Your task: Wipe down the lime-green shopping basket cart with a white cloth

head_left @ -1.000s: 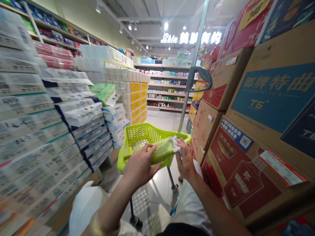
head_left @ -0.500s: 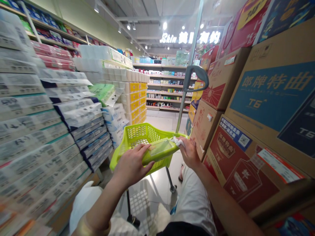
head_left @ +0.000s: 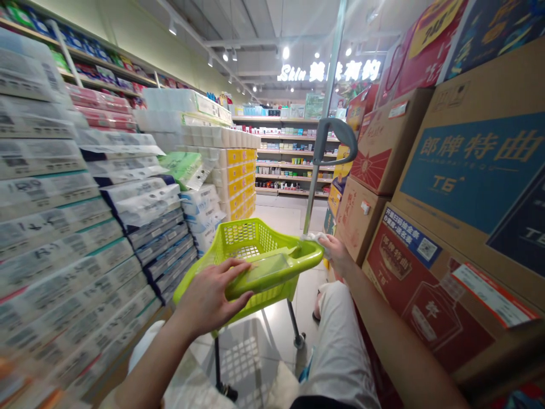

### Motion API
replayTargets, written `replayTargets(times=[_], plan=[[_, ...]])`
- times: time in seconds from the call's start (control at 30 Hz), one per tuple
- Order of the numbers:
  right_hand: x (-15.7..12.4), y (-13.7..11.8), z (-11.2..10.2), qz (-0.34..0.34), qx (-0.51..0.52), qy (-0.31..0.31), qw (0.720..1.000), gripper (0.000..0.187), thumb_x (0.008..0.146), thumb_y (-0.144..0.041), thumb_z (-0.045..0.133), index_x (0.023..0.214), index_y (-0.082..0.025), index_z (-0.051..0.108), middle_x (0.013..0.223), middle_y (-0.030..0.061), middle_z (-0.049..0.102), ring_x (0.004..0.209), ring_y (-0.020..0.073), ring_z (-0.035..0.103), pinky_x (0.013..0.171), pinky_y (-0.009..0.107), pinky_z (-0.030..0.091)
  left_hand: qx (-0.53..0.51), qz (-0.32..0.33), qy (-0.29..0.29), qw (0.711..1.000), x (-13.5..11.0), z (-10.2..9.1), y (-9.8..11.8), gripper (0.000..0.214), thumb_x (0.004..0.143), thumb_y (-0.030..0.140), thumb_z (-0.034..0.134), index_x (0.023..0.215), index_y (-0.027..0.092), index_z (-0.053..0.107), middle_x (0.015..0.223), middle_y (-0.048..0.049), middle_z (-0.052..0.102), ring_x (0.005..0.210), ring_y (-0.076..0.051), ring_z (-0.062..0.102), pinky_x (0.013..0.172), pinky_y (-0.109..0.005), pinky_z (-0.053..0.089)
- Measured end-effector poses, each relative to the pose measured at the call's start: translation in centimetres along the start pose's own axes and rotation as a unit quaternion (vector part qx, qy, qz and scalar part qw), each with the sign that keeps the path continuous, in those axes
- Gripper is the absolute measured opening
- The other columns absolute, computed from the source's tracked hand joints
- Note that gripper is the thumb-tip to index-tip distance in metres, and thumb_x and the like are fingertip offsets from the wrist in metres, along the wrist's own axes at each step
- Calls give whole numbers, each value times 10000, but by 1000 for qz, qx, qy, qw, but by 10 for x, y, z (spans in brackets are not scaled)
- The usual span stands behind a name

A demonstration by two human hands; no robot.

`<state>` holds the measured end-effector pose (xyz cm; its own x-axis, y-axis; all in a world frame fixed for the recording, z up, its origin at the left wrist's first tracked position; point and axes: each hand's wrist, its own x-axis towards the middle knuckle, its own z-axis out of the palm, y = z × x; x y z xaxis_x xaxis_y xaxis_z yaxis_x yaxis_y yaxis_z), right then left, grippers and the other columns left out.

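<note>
A lime-green shopping basket point(head_left: 249, 241) on a wheeled frame stands in the aisle in front of me. My left hand point(head_left: 208, 298) grips its near rim, fingers curled over the edge. My right hand point(head_left: 336, 253) is closed on a white cloth point(head_left: 313, 238) pressed against the basket's right rim, at the foot of the grey pull handle point(head_left: 334, 139).
Stacked tissue packs point(head_left: 76, 227) line the left side of the aisle. Cardboard liquor cartons point(head_left: 447, 187) are piled high on the right, close to my arm. My legs in light trousers point(head_left: 336, 346) show below. Shelves of goods point(head_left: 285, 165) stand at the far end.
The basket has swung left and tilted. My right hand has slid the cloth farther along the rim toward the handle post. My left hand stays on the near rim.
</note>
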<state>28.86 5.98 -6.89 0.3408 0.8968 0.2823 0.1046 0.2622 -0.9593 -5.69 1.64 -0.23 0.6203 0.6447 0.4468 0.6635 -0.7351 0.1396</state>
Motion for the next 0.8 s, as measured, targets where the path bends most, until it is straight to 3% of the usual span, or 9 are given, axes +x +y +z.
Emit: replayTargets(times=[0.1, 0.23, 0.3, 0.47, 0.67, 0.8], plan=[[8, -12, 5, 9, 84, -42, 996, 496, 581, -556, 797, 855, -172, 643, 743, 34, 676, 641, 179, 604, 586, 287, 470, -12, 19, 6, 1000, -7, -3, -10, 447, 857, 502, 548, 1221, 262, 648, 1214, -76, 666, 1000, -234, 666, 861, -347, 533], [19, -26, 17, -45, 186, 14, 981, 552, 572, -572, 803, 929, -213, 584, 882, 18, 686, 754, 157, 611, 678, 271, 483, -23, 31, 15, 999, -16, -4, -27, 432, 859, 482, 560, 1234, 283, 644, 1217, -69, 663, 1009, -221, 662, 877, -323, 532], [18, -28, 26, -55, 172, 15, 983, 528, 577, -534, 807, 920, -222, 554, 877, 0, 675, 747, 145, 599, 670, 258, 473, -26, 31, 13, 999, -19, -5, -34, 423, 866, 490, 549, 1226, 292, 650, 1216, -63, 666, 1018, -218, 662, 879, -313, 531], [7, -24, 44, 17, 62, -50, 997, 453, 517, -343, 834, 803, -211, 508, 657, -60, 587, 570, 106, 523, 533, 222, 401, -54, 8, 27, 998, -22, -15, -43, 403, 892, 515, 485, 1154, 294, 695, 1171, -48, 695, 1001, -203, 671, 882, -286, 525], [22, -66, 59, -39, 134, -101, 985, 625, 526, -258, 813, 1095, -229, 555, 747, -61, 630, 643, 110, 573, 594, 224, 442, -72, -2, 41, 997, -22, -26, -42, 431, 920, 511, 405, 1079, 283, 733, 1103, -41, 726, 959, -192, 683, 844, -258, 531], [27, -82, 64, -57, 177, -98, 978, 610, 560, -295, 809, 1111, -237, 554, 736, -53, 650, 674, 132, 609, 610, 241, 454, -72, -6, 45, 996, -24, -27, -45, 431, 921, 500, 400, 1080, 277, 733, 1096, -43, 728, 930, -189, 687, 813, -252, 536]])
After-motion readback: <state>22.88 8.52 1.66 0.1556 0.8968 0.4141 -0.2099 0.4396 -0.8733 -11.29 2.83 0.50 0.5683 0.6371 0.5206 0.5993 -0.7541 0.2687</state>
